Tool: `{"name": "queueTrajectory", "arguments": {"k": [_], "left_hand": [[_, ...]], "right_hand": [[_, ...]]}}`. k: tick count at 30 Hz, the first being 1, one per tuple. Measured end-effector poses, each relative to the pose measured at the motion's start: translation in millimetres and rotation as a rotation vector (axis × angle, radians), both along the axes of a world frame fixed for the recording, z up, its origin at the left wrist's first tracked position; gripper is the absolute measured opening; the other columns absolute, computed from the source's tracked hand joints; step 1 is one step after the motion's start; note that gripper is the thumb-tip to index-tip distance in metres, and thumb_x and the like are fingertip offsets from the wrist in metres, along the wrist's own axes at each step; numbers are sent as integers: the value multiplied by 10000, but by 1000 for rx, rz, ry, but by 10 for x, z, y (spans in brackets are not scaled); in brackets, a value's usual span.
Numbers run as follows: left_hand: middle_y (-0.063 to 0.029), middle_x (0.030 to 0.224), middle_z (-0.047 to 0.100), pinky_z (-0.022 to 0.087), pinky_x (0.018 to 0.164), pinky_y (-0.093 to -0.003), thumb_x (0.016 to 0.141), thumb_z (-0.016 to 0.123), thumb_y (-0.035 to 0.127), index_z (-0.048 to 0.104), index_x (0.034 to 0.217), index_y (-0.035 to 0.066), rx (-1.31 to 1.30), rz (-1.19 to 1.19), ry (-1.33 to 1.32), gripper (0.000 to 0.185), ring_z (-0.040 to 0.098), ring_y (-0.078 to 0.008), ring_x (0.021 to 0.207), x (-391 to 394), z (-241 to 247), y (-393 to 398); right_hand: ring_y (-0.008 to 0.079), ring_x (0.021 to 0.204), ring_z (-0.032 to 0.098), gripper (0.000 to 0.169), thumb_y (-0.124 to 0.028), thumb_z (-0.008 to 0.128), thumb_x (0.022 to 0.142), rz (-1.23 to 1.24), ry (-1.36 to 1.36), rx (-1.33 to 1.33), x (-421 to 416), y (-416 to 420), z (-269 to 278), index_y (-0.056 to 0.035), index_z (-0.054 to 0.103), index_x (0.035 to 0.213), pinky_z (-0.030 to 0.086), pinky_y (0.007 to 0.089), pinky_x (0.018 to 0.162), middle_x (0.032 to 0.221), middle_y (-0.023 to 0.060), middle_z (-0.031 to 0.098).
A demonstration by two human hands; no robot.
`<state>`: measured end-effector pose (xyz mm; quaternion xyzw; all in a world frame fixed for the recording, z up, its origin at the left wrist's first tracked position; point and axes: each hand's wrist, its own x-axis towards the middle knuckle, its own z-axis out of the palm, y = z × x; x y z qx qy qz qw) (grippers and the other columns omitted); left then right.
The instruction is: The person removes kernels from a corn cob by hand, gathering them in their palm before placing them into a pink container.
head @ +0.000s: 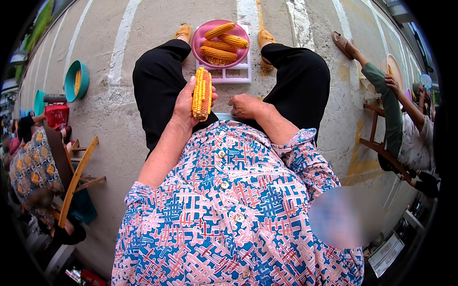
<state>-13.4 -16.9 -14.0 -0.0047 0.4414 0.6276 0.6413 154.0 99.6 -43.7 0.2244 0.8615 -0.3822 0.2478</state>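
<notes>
My left hand (pixel 185 98) grips an ear of dried corn (pixel 202 94) upright over my left thigh. Yellow kernels cover part of it, and a bare reddish strip of cob shows along its right side. Apart from the ear, my right hand (pixel 247 106) hangs by my right thigh with its fingers curled down; its palm is hidden. Beyond both hands, between my feet, a pink basin (pixel 195 44) contains several whole ears (pixel 219 55) lying over loose kernels (pixel 217 62). A white plastic stool or stand (pixel 236 75) is under the basin.
A seated person (pixel 35 157) is at left, near a wooden chair (pixel 80 178) and a teal basin (pixel 84 80) with corn. At right another person (pixel 388 111) sits on a wooden chair (pixel 374 125) beside a pale basin (pixel 399 71). Painted lines (pixel 123 39) cross the concrete.
</notes>
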Motion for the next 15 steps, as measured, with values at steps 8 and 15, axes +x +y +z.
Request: {"name": "queueTrajectory", "arguments": {"k": [8,15], "left_hand": [[-125,915,623,558,639,-314,994,350,416,520,1148,16,-19,-8,-12,460,654,-188,730,0,33,19],[-120,918,631,561,637,-309,993,364,410,524,1159,24,59,2,7,450,658,-183,724,10,-20,28]], "right_hand": [[373,950,617,254,-129,548,750,-6,-37,-3,-41,-2,47,2,654,941,483,437,836,972,239,644],[286,815,650,269,-190,602,809,-345,305,-315,-30,37,96,33,665,946,494,382,735,831,186,669]]}}
